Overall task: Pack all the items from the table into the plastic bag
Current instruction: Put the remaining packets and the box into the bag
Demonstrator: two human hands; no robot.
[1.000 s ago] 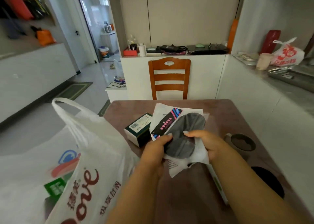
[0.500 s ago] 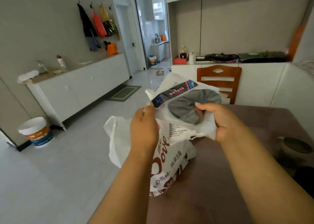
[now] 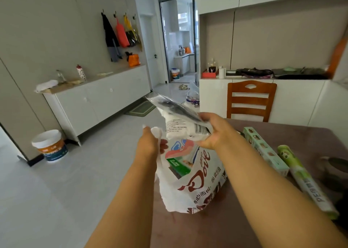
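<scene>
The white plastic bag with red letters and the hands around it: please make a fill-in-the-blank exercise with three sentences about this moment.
1. The flat clear-wrapped packet is held by the ____ hand.
2. The left hand grips the white plastic bag with red letters by its ____.
3. The long pale green box lies on the brown ____ beside the green and white roll.

Missing words: right; handle; table

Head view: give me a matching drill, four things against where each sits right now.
Things:
1. sealed packet
2. plastic bag
3. long green box
4. green roll

Places:
A. lying nearest the table's right edge
B. held in the right hand
C. lying between the bag and the roll
D. mouth held by the left hand

Pairs: 1-B, 2-D, 3-C, 4-A
</scene>
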